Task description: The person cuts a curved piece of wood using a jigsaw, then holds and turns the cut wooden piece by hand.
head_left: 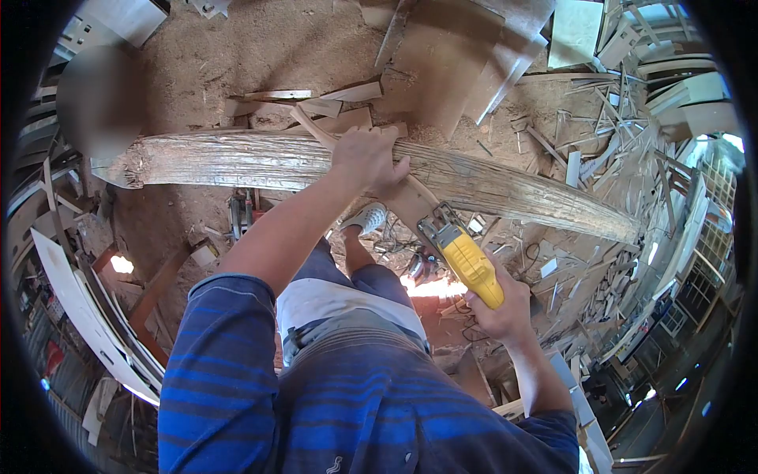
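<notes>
A curved wooden piece (410, 201) lies across a long weathered beam (489, 183), its thin end pointing up and left. My left hand (366, 158) is closed over the piece and presses it against the beam. To the right, my right hand (503, 302) grips the rear of a yellow jigsaw (470, 265). The metal base of the jigsaw sits at the lower right end of the wooden piece. Its blade cannot be made out.
Offcuts (608, 276) and sawdust cover the ground on the right. Beyond the beam lie a large board (442, 59) and several loose wood strips (355, 92). My shoe (369, 218) is just below the beam. A cable hangs near the jigsaw.
</notes>
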Demonstrator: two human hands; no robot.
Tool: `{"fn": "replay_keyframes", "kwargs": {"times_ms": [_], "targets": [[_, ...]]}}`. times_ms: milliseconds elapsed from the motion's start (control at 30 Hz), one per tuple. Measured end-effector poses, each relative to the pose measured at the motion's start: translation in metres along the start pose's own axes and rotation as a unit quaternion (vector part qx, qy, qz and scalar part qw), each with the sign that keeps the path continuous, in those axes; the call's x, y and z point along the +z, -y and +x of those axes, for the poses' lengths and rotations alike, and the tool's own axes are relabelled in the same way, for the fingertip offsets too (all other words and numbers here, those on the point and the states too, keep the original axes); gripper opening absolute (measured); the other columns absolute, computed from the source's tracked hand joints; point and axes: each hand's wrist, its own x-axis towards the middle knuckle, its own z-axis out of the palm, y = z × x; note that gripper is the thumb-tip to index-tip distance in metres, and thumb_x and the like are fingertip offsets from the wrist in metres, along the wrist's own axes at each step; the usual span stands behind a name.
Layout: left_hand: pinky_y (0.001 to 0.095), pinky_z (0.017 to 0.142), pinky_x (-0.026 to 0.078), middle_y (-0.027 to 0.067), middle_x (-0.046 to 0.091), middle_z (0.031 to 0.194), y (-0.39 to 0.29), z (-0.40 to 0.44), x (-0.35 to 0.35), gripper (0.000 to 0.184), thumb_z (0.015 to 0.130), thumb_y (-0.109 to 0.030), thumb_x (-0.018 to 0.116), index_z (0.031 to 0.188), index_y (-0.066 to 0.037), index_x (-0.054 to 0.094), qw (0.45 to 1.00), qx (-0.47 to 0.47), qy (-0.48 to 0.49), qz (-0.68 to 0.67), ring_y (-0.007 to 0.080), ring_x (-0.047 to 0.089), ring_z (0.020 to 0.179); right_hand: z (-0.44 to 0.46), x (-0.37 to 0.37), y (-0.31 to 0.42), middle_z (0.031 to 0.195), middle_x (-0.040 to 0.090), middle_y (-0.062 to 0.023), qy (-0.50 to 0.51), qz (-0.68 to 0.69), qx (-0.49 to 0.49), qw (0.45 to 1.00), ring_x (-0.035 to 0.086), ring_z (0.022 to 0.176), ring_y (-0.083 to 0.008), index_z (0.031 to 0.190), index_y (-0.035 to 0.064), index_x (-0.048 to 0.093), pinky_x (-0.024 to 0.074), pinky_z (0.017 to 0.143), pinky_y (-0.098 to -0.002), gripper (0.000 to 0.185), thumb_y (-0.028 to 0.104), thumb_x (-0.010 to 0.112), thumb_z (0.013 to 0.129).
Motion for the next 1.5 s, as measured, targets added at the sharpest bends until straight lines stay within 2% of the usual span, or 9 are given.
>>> {"fn": "replay_keyframes", "kwargs": {"times_ms": [133, 433, 533, 933, 1133, 1233, 1333, 1433, 1500], "targets": [[0.0485, 0.100, 0.057, 0.0210, 0.080, 0.111, -0.001, 0.000, -0.002, 0.067, 0.101, -0.059, 0.058, 0.142, -0.006, 0.067, 1.000, -0.006, 0.006, 0.001, 0.0364, 0.076, 0.112, 0.002, 0.001, -0.006, 0.119, 0.082, -0.0246, -0.002, -0.005, -0.011, 1.000, 0.083, 0.113, -0.0327, 0.155, -0.0083, 0.058, 0.0613, 0.100, -0.0385, 0.073, 0.013, 0.081, 0.089], [0.0493, 0.101, 0.057, 0.0221, 0.078, 0.120, 0.001, 0.000, 0.000, 0.068, 0.100, -0.059, 0.060, 0.143, -0.006, 0.065, 1.000, 0.000, 0.005, -0.014, 0.0371, 0.075, 0.114, 0.009, -0.004, -0.003, 0.117, 0.083, -0.0229, 0.014, -0.019, -0.022, 0.999, 0.083, 0.110, -0.0330, 0.154, -0.0069, 0.059, 0.0617, 0.099, -0.0390, 0.072, 0.012, 0.082, 0.088], [0.0492, 0.102, 0.057, 0.0220, 0.078, 0.120, 0.002, 0.000, 0.003, 0.069, 0.100, -0.060, 0.060, 0.144, -0.006, 0.064, 1.000, 0.001, -0.007, -0.015, 0.0374, 0.075, 0.115, 0.011, -0.002, -0.014, 0.106, 0.080, -0.0271, 0.007, -0.024, -0.069, 0.997, 0.082, 0.094, -0.0434, 0.159, -0.0041, 0.055, 0.0652, 0.085, -0.0477, 0.080, 0.023, 0.082, 0.089], [0.0490, 0.103, 0.059, 0.0212, 0.079, 0.119, 0.003, 0.002, 0.008, 0.077, 0.101, -0.062, 0.059, 0.155, -0.008, 0.060, 1.000, -0.001, -0.016, -0.002, 0.0373, 0.076, 0.115, 0.019, -0.008, -0.009, 0.110, 0.081, -0.0272, 0.016, -0.050, -0.074, 0.996, 0.081, 0.096, -0.0452, 0.158, -0.0009, 0.058, 0.0648, 0.087, -0.0486, 0.078, 0.024, 0.082, 0.088], [0.0489, 0.106, 0.058, 0.0206, 0.076, 0.130, 0.003, -0.001, 0.010, 0.083, 0.101, -0.060, 0.058, 0.167, -0.009, 0.049, 0.999, 0.023, -0.038, 0.000, 0.0358, 0.072, 0.124, 0.020, -0.010, -0.010, 0.118, 0.079, -0.0275, 0.007, -0.042, -0.106, 0.993, 0.080, 0.104, -0.0457, 0.158, -0.0013, 0.056, 0.0630, 0.093, -0.0489, 0.078, 0.024, 0.082, 0.089], [0.0476, 0.117, 0.053, 0.0203, 0.073, 0.136, -0.002, -0.002, 0.017, 0.084, 0.100, -0.056, 0.059, 0.168, -0.009, 0.047, 0.996, 0.048, -0.068, 0.011, 0.0356, 0.069, 0.130, 0.005, -0.002, 0.004, 0.118, 0.080, -0.0264, 0.005, 0.015, -0.036, 0.999, 0.080, 0.104, -0.0454, 0.158, -0.0005, 0.056, 0.0628, 0.094, -0.0497, 0.077, 0.022, 0.082, 0.090], [0.0496, 0.129, 0.044, 0.0204, 0.070, 0.143, -0.007, 0.000, 0.031, 0.085, 0.098, -0.053, 0.060, 0.169, -0.009, 0.045, 0.991, 0.091, -0.099, 0.020, 0.0382, 0.065, 0.136, -0.014, 0.014, -0.017, 0.115, 0.081, -0.0258, -0.037, -0.036, -0.040, 0.998, 0.080, 0.105, -0.0446, 0.159, 0.0001, 0.057, 0.0633, 0.093, -0.0485, 0.076, 0.022, 0.082, 0.090], [0.0523, 0.135, 0.034, 0.0239, 0.068, 0.142, -0.017, 0.002, 0.041, 0.088, 0.098, -0.057, 0.058, 0.169, -0.006, 0.045, 0.984, 0.124, -0.117, 0.057, 0.0396, 0.062, 0.140, -0.023, 0.013, -0.015, 0.112, 0.082, -0.0254, -0.015, 0.016, 0.003, 1.000, 0.081, 0.101, -0.0433, 0.159, -0.0015, 0.056, 0.0646, 0.089, -0.0467, 0.076, 0.021, 0.083, 0.091], [0.0543, 0.135, 0.034, 0.0231, 0.067, 0.146, -0.017, 0.006, 0.041, 0.088, 0.097, -0.055, 0.061, 0.169, -0.008, 0.044, 0.983, 0.125, -0.126, 0.054, 0.0429, 0.062, 0.139, -0.024, 0.021, -0.023, 0.111, 0.082, -0.0255, -0.033, 0.027, -0.024, 0.999, 0.082, 0.098, -0.0421, 0.158, -0.0034, 0.056, 0.0651, 0.086, -0.0453, 0.076, 0.020, 0.083, 0.091]]}}
